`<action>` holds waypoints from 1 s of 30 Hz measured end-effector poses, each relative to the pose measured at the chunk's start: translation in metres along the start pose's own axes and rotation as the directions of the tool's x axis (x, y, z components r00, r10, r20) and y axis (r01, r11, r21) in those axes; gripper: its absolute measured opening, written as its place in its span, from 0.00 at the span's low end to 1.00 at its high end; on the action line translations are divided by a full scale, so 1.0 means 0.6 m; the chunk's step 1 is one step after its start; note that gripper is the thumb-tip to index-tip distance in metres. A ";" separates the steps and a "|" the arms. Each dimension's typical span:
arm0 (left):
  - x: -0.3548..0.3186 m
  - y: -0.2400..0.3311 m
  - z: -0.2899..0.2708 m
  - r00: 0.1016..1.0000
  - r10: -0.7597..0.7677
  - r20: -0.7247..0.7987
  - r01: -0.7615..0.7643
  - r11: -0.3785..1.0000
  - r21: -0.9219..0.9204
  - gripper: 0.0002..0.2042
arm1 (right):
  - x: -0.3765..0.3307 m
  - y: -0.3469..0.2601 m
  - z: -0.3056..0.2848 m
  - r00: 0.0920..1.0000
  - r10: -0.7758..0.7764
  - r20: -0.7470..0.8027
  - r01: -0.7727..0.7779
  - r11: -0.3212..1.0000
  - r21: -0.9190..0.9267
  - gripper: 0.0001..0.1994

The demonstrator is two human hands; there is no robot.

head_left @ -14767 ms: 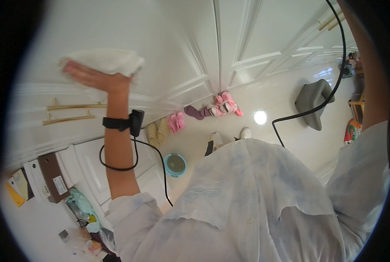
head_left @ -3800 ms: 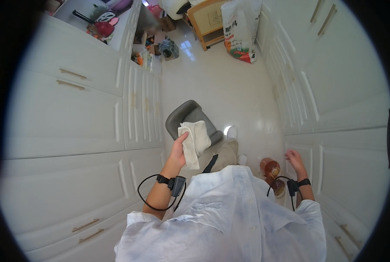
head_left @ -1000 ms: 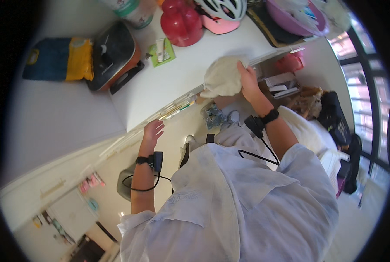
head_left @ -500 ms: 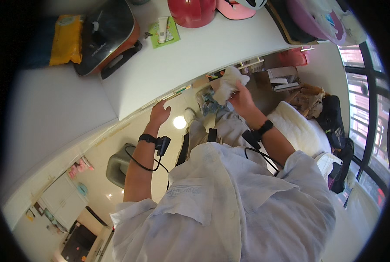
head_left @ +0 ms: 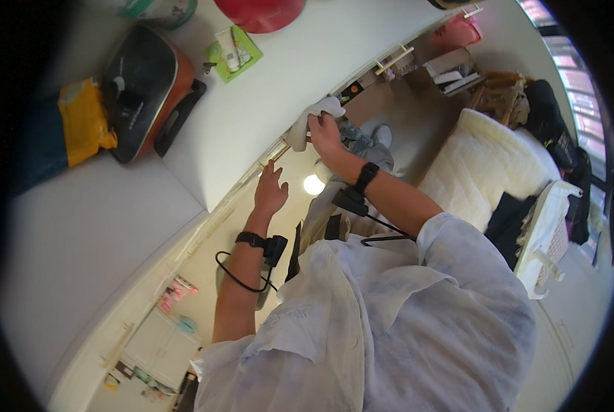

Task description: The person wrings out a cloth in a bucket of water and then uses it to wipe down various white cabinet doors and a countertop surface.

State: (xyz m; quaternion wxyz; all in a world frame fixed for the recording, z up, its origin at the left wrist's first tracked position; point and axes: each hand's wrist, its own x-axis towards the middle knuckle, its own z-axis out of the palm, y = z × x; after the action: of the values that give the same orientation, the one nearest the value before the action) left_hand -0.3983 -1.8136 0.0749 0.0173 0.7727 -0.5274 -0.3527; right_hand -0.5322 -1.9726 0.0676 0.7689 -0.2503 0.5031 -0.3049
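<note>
There are two hands: one left hand (head_left: 271, 190) and one right hand (head_left: 325, 132). Each arm has one black wrist band, so there are two bands (head_left: 250, 239) (head_left: 366, 176). There is one crumpled white cloth (head_left: 312, 118). On the white counter top (head_left: 286, 89) there is one black and orange cooking pot (head_left: 147, 89), one yellow bag (head_left: 85, 122), one round red thing (head_left: 259, 12) and one small green card with a white tube (head_left: 232, 51). There is one fluffy cream blanket (head_left: 484, 169).
</note>
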 end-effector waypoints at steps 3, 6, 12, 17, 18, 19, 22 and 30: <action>0.001 -0.004 0.000 0.999 0.029 0.026 -0.029 0.999 0.024 0.23 | 0.038 0.062 0.014 0.954 -0.255 -0.155 0.203 0.935 -0.291 0.18; 0.000 -0.003 0.000 0.998 0.040 0.048 -0.042 0.999 0.029 0.24 | 0.064 0.085 0.030 0.887 -0.361 -0.288 0.223 0.881 -0.417 0.26; -0.002 -0.007 -0.003 0.994 0.066 0.087 -0.071 0.996 0.053 0.26 | 0.126 0.050 0.001 0.950 0.287 0.121 -0.307 0.794 0.525 0.45; -0.004 0.001 -0.003 0.988 0.122 0.090 -0.133 0.982 0.134 0.24 | 0.131 0.127 0.049 0.979 0.161 -0.124 -0.074 0.852 0.518 0.43; -0.009 -0.013 0.005 0.988 0.140 0.066 -0.148 0.980 0.131 0.23 | 0.110 0.129 0.070 0.975 0.046 -0.218 0.045 0.919 0.392 0.43; -0.014 -0.017 0.007 0.988 0.133 0.072 -0.142 0.981 0.130 0.23 | 0.093 0.125 0.082 0.956 -0.102 -0.275 0.175 0.951 0.255 0.42; -0.009 -0.003 -0.002 0.988 0.127 0.091 -0.137 0.984 0.113 0.23 | 0.123 0.136 0.072 0.937 -0.120 -0.328 0.191 0.963 0.193 0.41; -0.008 0.008 -0.004 0.991 0.069 0.115 -0.084 0.988 0.132 0.22 | 0.140 0.116 0.028 0.928 0.362 -0.082 -0.246 0.766 0.594 0.38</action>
State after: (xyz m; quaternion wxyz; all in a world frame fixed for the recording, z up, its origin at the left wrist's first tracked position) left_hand -0.4016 -1.8127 0.0809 -0.0508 0.7307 -0.5798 -0.3569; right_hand -0.4754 -1.9837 -0.0265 0.7951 0.1088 0.4934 -0.3355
